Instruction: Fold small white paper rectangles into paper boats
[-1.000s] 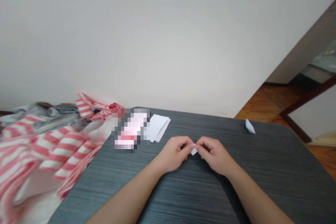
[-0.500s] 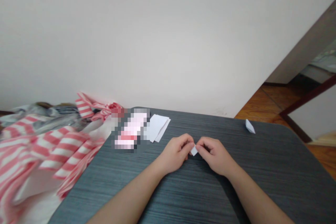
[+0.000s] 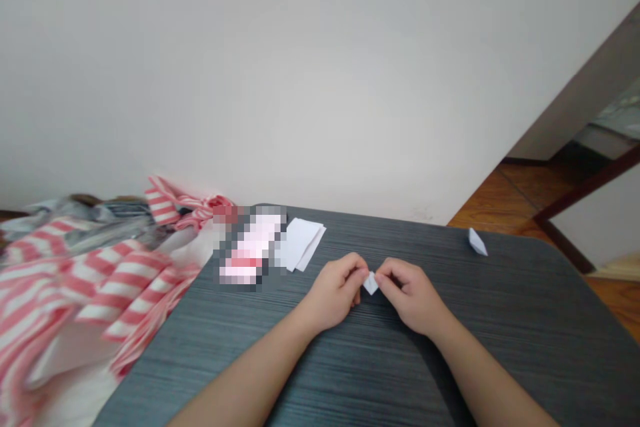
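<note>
The left hand (image 3: 336, 293) and right hand (image 3: 410, 297) meet, their fingertips pinching a tiny folded white paper (image 3: 371, 283) between them over the dark grey worktop (image 3: 500, 327). Uneven pressure could crumple so small a piece, and a slipped pinch could drop it near the loose white paper sheets (image 3: 301, 243).

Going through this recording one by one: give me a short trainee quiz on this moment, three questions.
1. True or false: the left hand and right hand both pinch a small folded white paper piece.
2. Which lies nearer the striped pink-and-white cloth: the loose white paper sheets or the folded white paper shape?
3. Fill in the blank: the table top is dark ____.

Key: 1. True. 2. The loose white paper sheets. 3. Grey.
</note>
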Available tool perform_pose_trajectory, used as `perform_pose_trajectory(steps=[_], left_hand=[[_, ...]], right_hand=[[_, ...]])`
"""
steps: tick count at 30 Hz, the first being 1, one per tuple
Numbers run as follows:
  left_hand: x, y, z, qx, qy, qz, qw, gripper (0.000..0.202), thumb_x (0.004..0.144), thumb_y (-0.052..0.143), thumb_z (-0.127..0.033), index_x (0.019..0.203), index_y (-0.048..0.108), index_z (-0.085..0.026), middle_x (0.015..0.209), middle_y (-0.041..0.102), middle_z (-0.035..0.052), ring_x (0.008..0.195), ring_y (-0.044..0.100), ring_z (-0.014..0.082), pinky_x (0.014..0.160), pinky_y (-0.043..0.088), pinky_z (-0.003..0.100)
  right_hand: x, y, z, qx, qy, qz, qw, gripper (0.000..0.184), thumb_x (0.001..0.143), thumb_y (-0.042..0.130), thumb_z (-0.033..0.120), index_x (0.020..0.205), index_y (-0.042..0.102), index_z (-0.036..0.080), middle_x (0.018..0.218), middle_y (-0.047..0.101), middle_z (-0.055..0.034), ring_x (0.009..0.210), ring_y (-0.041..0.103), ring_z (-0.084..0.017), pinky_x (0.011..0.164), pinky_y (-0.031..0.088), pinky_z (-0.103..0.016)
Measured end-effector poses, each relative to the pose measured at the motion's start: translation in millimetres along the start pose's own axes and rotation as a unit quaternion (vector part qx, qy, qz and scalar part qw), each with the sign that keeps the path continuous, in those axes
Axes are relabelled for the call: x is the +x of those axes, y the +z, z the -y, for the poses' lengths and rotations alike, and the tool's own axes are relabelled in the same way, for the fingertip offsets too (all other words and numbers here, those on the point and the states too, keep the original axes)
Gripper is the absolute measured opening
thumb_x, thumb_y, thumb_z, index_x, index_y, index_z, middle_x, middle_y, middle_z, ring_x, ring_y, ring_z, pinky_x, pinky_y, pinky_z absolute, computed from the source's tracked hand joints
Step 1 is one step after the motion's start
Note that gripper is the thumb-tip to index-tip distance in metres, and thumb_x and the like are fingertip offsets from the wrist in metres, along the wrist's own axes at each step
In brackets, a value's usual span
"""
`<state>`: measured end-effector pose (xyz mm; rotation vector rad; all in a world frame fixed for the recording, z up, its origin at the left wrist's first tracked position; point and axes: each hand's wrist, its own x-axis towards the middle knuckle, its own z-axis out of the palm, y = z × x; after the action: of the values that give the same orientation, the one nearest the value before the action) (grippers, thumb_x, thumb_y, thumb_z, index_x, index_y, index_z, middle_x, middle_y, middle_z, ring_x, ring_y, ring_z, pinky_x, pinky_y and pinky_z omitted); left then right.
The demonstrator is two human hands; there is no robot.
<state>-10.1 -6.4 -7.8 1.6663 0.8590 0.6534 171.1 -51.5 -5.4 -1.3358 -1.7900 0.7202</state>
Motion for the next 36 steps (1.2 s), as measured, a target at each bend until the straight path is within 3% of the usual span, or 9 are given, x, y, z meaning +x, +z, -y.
perform_pose_trajectory(steps=[6, 10, 15, 19, 26, 36], left_hand=[[1.6, 1.8, 9.7, -0.053, -0.001, -0.024, 0.998, 0.024, 0.096, 0.043, -0.04, 0.088, 0.053, -0.019, 0.052, 0.054, -0.0047, 0.047, 0.051, 0.0116, 0.048, 0.039, 0.021], [1.0, 1.7, 8.6, -0.031, 0.005, -0.042, 0.999, 0.023, 0.095, 0.044, -0.039, 0.088, 0.054, -0.019, 0.052, 0.055, -0.0047, 0.047, 0.052, 0.0116, 0.05, 0.04, 0.021], [-1.7, -1.0, -1.7, 0.024, 0.024, -0.036, 0.999, 0.022, 0.094, 0.048, -0.034, 0.082, 0.058, -0.018, 0.054, 0.057, -0.0035, 0.051, 0.054, 0.0113, 0.055, 0.041, 0.021], [-2.2, -1.3, -0.6, 0.023, 0.029, -0.04, 0.999, 0.024, 0.094, 0.047, -0.035, 0.083, 0.059, -0.018, 0.055, 0.059, -0.0027, 0.052, 0.055, 0.0116, 0.056, 0.042, 0.022], [2.6, 3.4, 14.0, -0.074, 0.018, -0.097, 0.992, 0.025, 0.095, 0.045, -0.041, 0.093, 0.054, -0.018, 0.054, 0.057, -0.0043, 0.047, 0.053, 0.0114, 0.05, 0.041, 0.021], [5.8, 3.8, 9.0, -0.195, 0.009, -0.079, 0.977, 0.026, 0.092, 0.052, -0.043, 0.09, 0.049, -0.018, 0.048, 0.056, -0.0062, 0.041, 0.049, 0.0094, 0.047, 0.038, 0.02]], right_hand=[[-2.3, 0.3, -11.5, 0.036, 0.042, -0.038, 0.998, 0.019, 0.09, 0.053, 0.024, 0.072, 0.056, 0.019, 0.065, 0.056, 0.0014, 0.062, 0.052, -0.014, 0.06, 0.04, -0.025], [-2.8, 1.8, -12.1, 0.058, 0.065, -0.019, 0.996, 0.018, 0.09, 0.054, 0.025, 0.074, 0.056, 0.019, 0.061, 0.051, 0.0032, 0.057, 0.048, -0.013, 0.056, 0.039, -0.024], [-1.5, 3.1, -3.3, 0.084, 0.071, 0.002, 0.994, 0.014, 0.088, 0.058, 0.029, 0.078, 0.06, 0.019, 0.065, 0.058, 0.0016, 0.059, 0.052, -0.013, 0.055, 0.041, -0.023], [-2.2, 2.8, -4.9, 0.065, 0.093, 0.0, 0.993, 0.018, 0.088, 0.058, 0.03, 0.075, 0.061, 0.019, 0.054, 0.057, 0.0032, 0.05, 0.052, -0.012, 0.051, 0.039, -0.023], [-6.9, 4.7, -19.6, 0.123, 0.094, -0.056, 0.986, 0.02, 0.092, 0.055, 0.036, 0.083, 0.06, 0.019, 0.053, 0.062, 0.002, 0.051, 0.056, -0.014, 0.059, 0.045, -0.027], [-6.6, 10.0, -23.0, 0.209, 0.092, -0.087, 0.97, 0.022, 0.092, 0.056, 0.041, 0.09, 0.056, 0.02, 0.053, 0.058, 0.004, 0.048, 0.053, -0.013, 0.052, 0.04, -0.025]])
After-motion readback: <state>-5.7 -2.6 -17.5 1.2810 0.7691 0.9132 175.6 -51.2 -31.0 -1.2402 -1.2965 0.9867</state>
